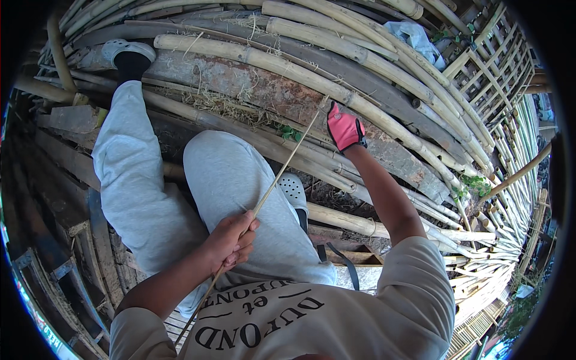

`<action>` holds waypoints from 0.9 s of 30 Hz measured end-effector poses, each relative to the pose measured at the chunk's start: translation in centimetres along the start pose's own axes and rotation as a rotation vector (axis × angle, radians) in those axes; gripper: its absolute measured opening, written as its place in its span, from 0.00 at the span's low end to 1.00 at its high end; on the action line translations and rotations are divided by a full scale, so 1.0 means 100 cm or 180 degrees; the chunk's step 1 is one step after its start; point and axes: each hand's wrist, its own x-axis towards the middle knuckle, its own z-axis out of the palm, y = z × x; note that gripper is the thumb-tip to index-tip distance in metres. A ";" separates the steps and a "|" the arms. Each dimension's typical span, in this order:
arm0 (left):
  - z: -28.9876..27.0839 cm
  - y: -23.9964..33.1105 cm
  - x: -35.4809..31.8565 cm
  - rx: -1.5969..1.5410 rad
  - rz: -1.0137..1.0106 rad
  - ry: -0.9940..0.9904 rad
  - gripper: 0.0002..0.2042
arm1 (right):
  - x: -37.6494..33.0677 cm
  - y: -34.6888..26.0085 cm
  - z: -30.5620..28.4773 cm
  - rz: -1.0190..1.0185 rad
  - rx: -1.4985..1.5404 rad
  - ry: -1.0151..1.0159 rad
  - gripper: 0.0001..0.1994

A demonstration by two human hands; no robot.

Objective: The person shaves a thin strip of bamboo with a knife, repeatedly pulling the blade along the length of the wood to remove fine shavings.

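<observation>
My bare left hand [233, 241] is wrapped round a long thin bamboo strip [287, 161]. The strip slants from beside my shirt, over my raised knee, up to the right. My right hand [344, 127], in a pink and black glove, is closed just beside the strip's far end. Whatever its fingers hold, if anything, is hidden. Beneath that hand lies a rough, reddish-brown plank [282, 93].
Long bamboo poles [252, 57] lie side by side across the far side and curve down the right. Dry shavings [225, 107] litter the plank. A bamboo lattice [489, 66] stands at far right, near a pale plastic bag [414, 39]. Dark timber [57, 159] is stacked at left.
</observation>
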 end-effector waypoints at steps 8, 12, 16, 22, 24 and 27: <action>0.007 -0.001 -0.004 0.0016 0.0065 -0.0075 0.19 | 0.033 0.023 -0.006 0.0953 -0.0036 -0.0056 0.39; 0.008 0.000 -0.004 0.0030 0.0095 0.0063 0.18 | 0.034 0.018 -0.024 -0.0178 -0.0028 -0.0469 0.22; 0.006 -0.002 -0.003 0.0013 0.0222 -0.0064 0.18 | 0.008 -0.002 -0.031 -0.1608 0.1063 -0.1185 0.21; 0.003 -0.004 -0.001 0.0005 0.0238 -0.0131 0.17 | 0.018 -0.009 -0.021 -0.0223 0.0961 -0.1567 0.23; 0.002 -0.004 -0.001 0.0058 0.0157 -0.0047 0.17 | 0.026 -0.008 -0.014 -0.0793 -0.0457 -0.1270 0.23; 0.001 -0.005 0.000 0.0001 0.0178 -0.0008 0.17 | 0.030 -0.009 -0.007 0.0463 0.1114 -0.1731 0.19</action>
